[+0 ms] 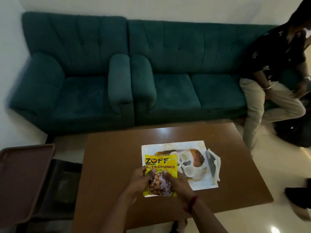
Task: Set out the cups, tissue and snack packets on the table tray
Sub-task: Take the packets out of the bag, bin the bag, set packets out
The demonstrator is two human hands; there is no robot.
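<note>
Both hands held one snack packet above the table. Left hand (140, 180) gripped the left edge of the yellow soya chunks packet (159, 165), thumb on the printed face and fingers curled behind. Right hand (176, 181) gripped the right edge the same way, thumb on the front. The packet stood upright, tilted toward the camera, over the near-left part of the white tray (185, 144); whether its lower edge touched the tray could not be told.

Left to right:

1. A dark brown tray (25, 174) sat at far left, well apart from the brown coffee table (109, 165).
2. The white tray lay on the table, right of centre.
3. White cups (184, 155) were grouped at the tray's middle, just beside the held packet.
4. An orange-brown packet (197, 157) lay right of the cups; its label was unreadable.
5. Tissue (217, 165) lay over the tray's right edge.
6. A seated person (269, 81) occupied the right end of the green sofa (168, 81).

Step in hand, as judged: placement of the soya chunks packet, with cups, tissue and one packet already on the tray. The next move would call for lowering the packet flat onto the bare left portion of the tray, keeping clear of the cups, then releasing both grips.
</note>
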